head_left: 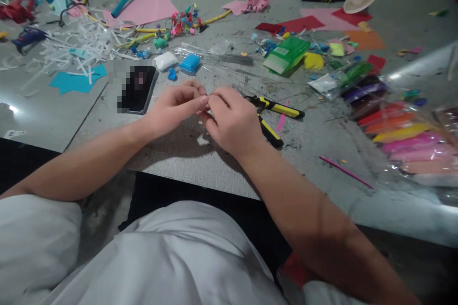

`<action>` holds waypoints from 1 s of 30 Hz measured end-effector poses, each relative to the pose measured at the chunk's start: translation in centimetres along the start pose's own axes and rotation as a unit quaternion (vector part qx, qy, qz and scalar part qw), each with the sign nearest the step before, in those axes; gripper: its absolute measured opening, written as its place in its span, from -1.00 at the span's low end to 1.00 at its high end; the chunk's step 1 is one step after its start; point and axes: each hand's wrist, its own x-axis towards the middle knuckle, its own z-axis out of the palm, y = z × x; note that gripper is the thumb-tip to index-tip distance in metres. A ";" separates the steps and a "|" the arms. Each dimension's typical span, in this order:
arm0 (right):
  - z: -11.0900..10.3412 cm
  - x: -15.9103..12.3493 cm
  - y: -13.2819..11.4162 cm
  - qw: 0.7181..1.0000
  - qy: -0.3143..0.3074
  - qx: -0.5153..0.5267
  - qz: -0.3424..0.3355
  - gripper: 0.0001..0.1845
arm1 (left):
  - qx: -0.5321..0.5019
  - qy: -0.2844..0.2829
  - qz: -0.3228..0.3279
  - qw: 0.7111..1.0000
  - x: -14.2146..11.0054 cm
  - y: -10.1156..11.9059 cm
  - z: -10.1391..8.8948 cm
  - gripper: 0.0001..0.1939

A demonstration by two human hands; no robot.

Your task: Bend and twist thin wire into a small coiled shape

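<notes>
My left hand [181, 102] and my right hand [232, 116] meet fingertip to fingertip above the grey table. Both are closed in a pinch, and whatever sits between the fingers is too small and covered to name. Right beside my right hand lie pliers [277, 107] with yellow and black handles, their jaws partly hidden behind it. A phone [141, 88] rests to the left of my left hand. Just beyond the fingers are a blue packet of clay [189, 63], a white packet [165, 61] and a small blue lump [172, 74].
White paper strips [86, 40] and a cut blue sheet [78, 78] spread at the left. A green packet [287, 55] lies beyond my hands, near thin clear sticks [214, 57]. Bagged coloured clay [408, 133] covers the right side, with a pink stick [346, 171] nearer me.
</notes>
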 end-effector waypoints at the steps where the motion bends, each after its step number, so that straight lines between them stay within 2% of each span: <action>1: -0.1 0.0 0.0 1.000 -0.005 0.008 0.003 -0.75 | 0.004 0.003 0.002 1.000 0.0 0.1 0.0 -0.43; 5: -0.7 0.2 0.3 0.995 -0.058 0.073 0.043 -0.77 | 0.009 0.006 -0.017 1.000 0.1 0.7 0.3 -0.42; 8: -1.3 0.4 0.6 0.978 -0.106 0.145 0.107 -0.77 | -0.008 -0.015 -0.030 0.999 0.2 0.7 0.4 -0.45; 10: -1.8 0.6 0.6 0.962 -0.113 0.198 0.147 -0.78 | -0.004 -0.023 -0.027 0.999 0.3 0.6 0.3 -0.48; 14: -2.3 0.9 0.5 0.934 -0.092 0.266 0.220 -0.75 | 0.051 0.008 -0.030 0.998 0.4 0.5 0.0 -0.61; 19: -1.7 0.6 0.6 0.943 -0.027 0.255 0.211 -0.89 | 0.096 0.062 -0.037 0.993 0.4 0.5 0.2 -0.74; 25: -1.5 0.5 0.5 0.932 0.010 0.257 0.255 -0.92 | 0.108 0.060 -0.044 0.991 0.4 0.5 0.4 -0.80; 27: -1.5 0.7 0.2 0.917 0.023 0.274 0.289 -0.93 | 0.104 0.056 -0.051 0.992 0.3 0.5 0.5 -0.79; 30: -1.4 0.9 -0.4 0.877 0.046 0.323 0.353 -0.91 | 0.091 0.045 -0.053 0.993 0.2 0.4 0.6 -0.76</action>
